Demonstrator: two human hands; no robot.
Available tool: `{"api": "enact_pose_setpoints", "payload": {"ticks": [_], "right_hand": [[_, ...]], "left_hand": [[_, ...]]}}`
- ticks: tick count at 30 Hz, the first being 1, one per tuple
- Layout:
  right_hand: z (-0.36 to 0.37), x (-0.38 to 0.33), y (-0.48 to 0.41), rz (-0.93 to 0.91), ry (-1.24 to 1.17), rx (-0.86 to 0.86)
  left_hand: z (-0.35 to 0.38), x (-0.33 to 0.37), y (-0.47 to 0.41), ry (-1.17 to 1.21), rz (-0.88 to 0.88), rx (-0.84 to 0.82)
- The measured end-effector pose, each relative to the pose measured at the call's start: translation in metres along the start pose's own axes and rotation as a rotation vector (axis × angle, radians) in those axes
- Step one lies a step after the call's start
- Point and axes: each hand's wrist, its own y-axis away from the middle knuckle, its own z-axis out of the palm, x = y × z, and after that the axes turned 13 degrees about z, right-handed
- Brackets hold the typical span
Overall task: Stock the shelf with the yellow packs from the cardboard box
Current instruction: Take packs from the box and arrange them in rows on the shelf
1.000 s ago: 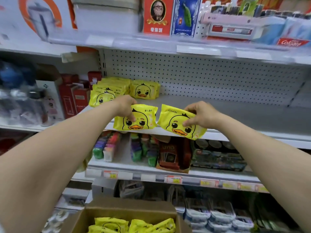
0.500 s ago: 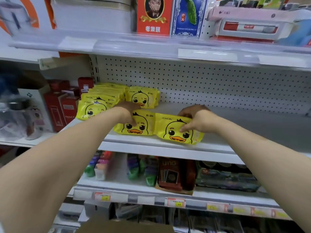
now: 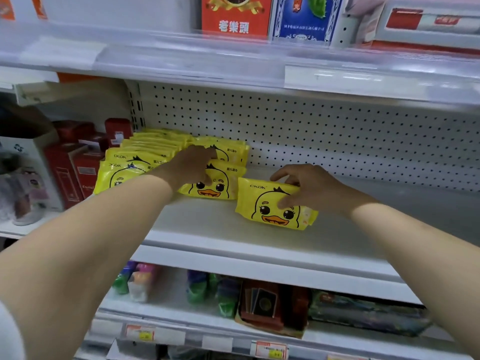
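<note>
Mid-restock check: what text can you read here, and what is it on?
"ckak": yellow pack in the right hand.
"老樂頭": red box on the top shelf.
Blue box print, price tags, small characters on the pack: too blurred to read.

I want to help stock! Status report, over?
Left hand grips left duck pack, beside stacked packs. Right hand pinches right duck pack, flat on shelf. Nothing blocking.

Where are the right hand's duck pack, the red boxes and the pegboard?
Duck pack (image 3: 275, 220): head view, on the duck's beak.
Red boxes (image 3: 65, 178): head view, front of one box.
Pegboard (image 3: 337, 141): head view, bare dotted panel.
</note>
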Motion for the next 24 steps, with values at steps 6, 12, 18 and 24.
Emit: {"api": "enact_pose_setpoints", "payload": {"ticks": [6, 12, 18, 24], "right_hand": [[0.004, 0.0, -0.027, -0.02, -0.009, -0.002], [0.014, -0.008, -0.052, -0.049, -0.025, -0.026], [0.026, -0.019, -0.078, -0.079, -0.035, -0.045], [0.047, -0.052, -0.105, -0.122, -0.036, -0.052]], "left_hand": [[0.004, -0.016, -0.026, -0.067, -0.029, 0.037], [0.015, -0.023, -0.043, -0.103, -0.023, 0.087], [0.013, -0.034, -0.051, -0.118, 0.048, 0.128], [-0.013, -0.059, -0.035, -0.04, -0.005, 0.353]]}}
